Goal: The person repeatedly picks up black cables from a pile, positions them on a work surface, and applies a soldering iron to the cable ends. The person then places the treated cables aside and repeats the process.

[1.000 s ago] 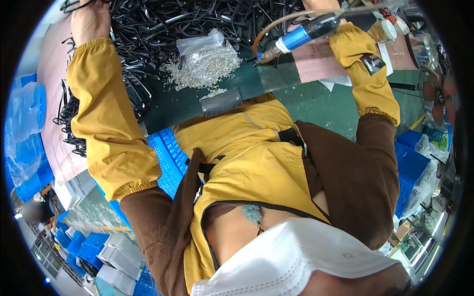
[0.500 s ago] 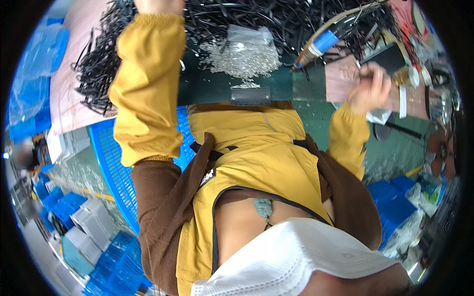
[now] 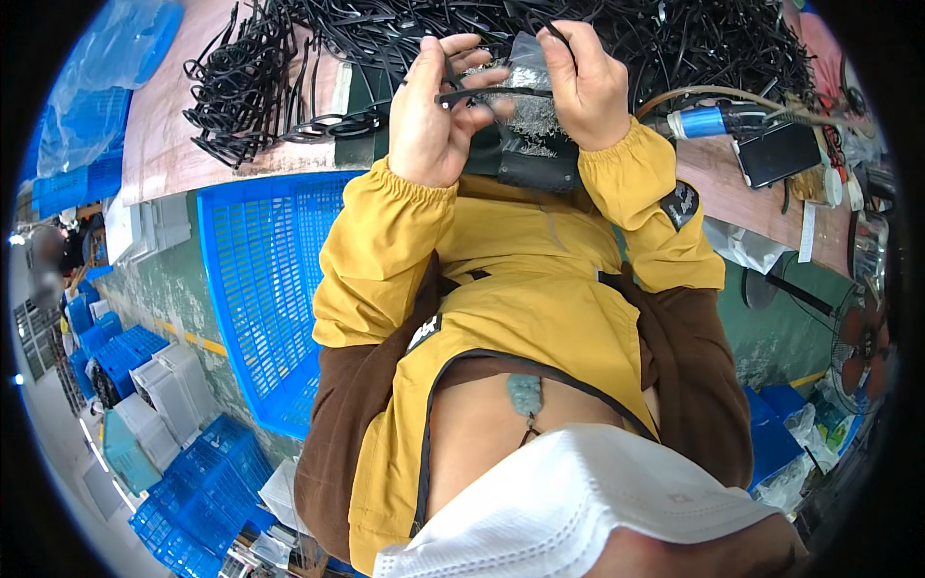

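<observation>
Both hands are raised over the near edge of the worktable, with a narrow black bendy strip [image 3: 525, 92] stretched between them. My left hand [image 3: 429, 120] has its palm turned up and its fingers curled round the strip's left part; the fingertips are slightly blurred. Closed in a pinch, my right hand [image 3: 588, 91] grips the strip's other end. Beneath and behind the strip lies a heap of small shiny clear or silvery pieces [image 3: 535, 120], partly hidden by the hands. A transparent plastic bag [image 3: 526, 58] rests on that heap.
Tangled black strips [image 3: 241, 96] pile across the table's back and left. A blue-banded tool [image 3: 699, 122] with a hose lies right, beside a dark flat rectangular device [image 3: 779, 154]. A blue basket [image 3: 265, 299] stands below left; a fan [image 3: 858, 347] is far right.
My left hand has come back from the far edge, and my right hand has moved left from the table's right side. A strip now spans them. The blue-banded tool lies farther right, at another angle.
</observation>
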A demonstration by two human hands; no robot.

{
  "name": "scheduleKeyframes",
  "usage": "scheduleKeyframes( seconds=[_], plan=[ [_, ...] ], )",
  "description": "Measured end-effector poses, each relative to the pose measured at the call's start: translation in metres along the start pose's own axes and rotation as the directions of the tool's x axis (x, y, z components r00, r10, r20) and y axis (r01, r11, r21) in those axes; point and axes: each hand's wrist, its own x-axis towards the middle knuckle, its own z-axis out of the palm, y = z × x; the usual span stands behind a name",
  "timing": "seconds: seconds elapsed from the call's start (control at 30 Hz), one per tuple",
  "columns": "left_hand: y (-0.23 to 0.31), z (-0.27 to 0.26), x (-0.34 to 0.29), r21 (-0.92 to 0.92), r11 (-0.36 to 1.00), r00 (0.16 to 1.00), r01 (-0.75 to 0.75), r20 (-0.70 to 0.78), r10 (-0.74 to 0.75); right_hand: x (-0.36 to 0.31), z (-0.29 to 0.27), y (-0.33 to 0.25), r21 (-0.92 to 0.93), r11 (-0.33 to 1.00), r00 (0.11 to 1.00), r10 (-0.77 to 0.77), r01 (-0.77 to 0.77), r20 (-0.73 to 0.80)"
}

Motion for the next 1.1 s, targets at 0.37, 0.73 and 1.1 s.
scheduleKeyframes(
  seconds=[0.37,0.73,1.1],
  plan=[
    [0.008,-0.015,-0.024,0.120,0.967,0.960,0.225,0.143,-0.241,-0.005,-0.034,-0.004,0.277,0.952,0.839,-0.256,0.132,0.479],
    [-0.040,-0.030,-0.066,-0.158,0.984,0.970,0.085,0.238,-0.046,-0.007,-0.020,-0.033,0.236,0.972,0.939,-0.098,0.019,0.330],
    [0.014,-0.010,-0.088,0.331,0.934,0.975,0.137,0.119,-0.185,0.044,0.015,-0.038,0.060,0.907,0.859,-0.414,0.416,0.301]
  ],
)
